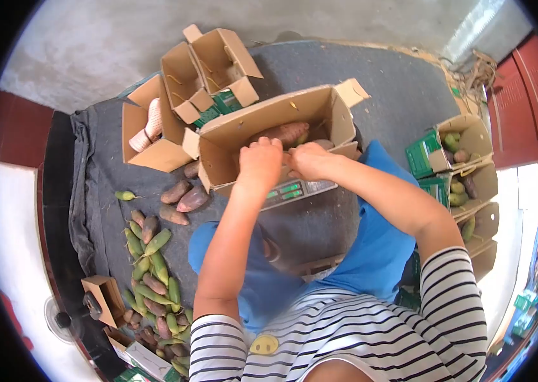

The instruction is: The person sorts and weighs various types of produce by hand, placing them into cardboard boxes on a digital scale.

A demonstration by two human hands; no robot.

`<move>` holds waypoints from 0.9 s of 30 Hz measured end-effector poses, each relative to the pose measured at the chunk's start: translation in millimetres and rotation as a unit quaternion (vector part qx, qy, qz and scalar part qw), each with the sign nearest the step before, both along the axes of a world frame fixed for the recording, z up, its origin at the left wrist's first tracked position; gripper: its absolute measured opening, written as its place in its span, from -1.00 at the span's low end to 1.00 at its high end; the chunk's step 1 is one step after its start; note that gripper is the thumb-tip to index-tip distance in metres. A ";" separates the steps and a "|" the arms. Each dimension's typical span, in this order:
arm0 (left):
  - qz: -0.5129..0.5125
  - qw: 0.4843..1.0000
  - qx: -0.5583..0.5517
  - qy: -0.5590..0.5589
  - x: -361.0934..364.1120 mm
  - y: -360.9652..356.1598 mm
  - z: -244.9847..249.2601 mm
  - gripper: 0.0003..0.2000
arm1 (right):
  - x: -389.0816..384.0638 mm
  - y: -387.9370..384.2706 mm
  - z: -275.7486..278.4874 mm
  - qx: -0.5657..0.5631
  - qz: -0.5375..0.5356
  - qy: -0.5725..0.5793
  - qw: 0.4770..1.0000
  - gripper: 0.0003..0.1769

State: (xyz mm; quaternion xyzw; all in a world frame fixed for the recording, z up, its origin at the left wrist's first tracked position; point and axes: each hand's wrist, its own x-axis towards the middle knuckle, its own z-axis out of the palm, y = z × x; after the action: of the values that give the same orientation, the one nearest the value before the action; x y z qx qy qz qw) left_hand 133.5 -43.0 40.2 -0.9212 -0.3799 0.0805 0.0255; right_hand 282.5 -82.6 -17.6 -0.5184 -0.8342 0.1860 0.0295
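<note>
From where I stand, at the far left, green radishes (159,270) lie heaped on the dark mat (100,191); above them, a side carton (174,153) has a pink textured item (153,121) in it. Loose sweet potatoes (176,192) rest nearer the middle, just beside the wide open carton (340,118), and two narrower cartons (215,57) stand behind. The wide one is being handled: the left hand (260,165) curls its fingers at the near edge, and the right hand (309,160) meets it there, fingertips close together. Whether either is pinching anything, I can't tell; the knuckles hide it. Sweet potatoes (289,132) lie inside, towards the right, and a scale (290,190) with a lit display sits under the near side. I'd judge that working here calls for a steady carton, with its near wall and the raised knees (370,235) crowding the hands. Farther right, green-printed cartons (423,156) hold more produce, below a tangle of rope (477,73).
</note>
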 end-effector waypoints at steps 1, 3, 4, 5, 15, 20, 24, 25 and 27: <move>0.002 1.000 -0.002 0.001 -0.9 1.1 -0.5 -0.85 | 0.2 0.6 -4.1 0.015 0.002 0.004 1.000 -0.68; -0.004 1.000 0.003 0.022 -0.9 2.2 -3.7 -0.83 | -0.7 2.2 -13.2 0.010 -0.006 -0.004 1.000 -0.70; -0.002 1.000 -0.007 0.005 -1.4 5.1 -7.1 -0.84 | -1.4 3.2 -10.6 -0.002 -0.005 -0.006 1.000 -0.72; -0.013 1.000 -0.017 -0.005 -1.4 5.2 -5.9 -0.83 | -3.2 3.8 1.6 -0.055 -0.011 -0.023 0.998 -0.74; -0.101 0.992 0.032 0.074 16.2 0.1 -8.3 -0.90 | -33.5 13.9 5.8 -0.119 -0.010 -0.176 0.977 -0.66; -0.098 0.991 0.008 0.091 20.2 -3.1 -7.7 -0.89 | -35.1 20.2 -0.3 -0.141 -0.005 -0.178 0.974 -0.61; -0.094 0.993 0.014 0.070 19.3 -2.8 -11.2 -0.88 | -40.4 28.6 -13.5 -0.140 -0.004 -0.188 0.972 -0.59; -0.092 0.994 0.013 0.061 18.2 -2.4 -13.1 -0.88 | -43.2 33.0 -20.3 -0.151 -0.014 -0.188 0.970 -0.62; -0.088 0.995 0.010 0.054 16.9 -0.9 -15.1 -0.83 | -49.2 44.3 -32.0 -0.174 -0.034 -0.190 0.966 -0.67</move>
State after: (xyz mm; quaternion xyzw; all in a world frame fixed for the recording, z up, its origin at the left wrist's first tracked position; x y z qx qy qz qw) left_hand 150.4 -43.9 25.1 -0.9449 -0.2966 0.1240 0.0617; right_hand 233.3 -38.3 -49.6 -0.5691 -0.7615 0.2251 -0.2134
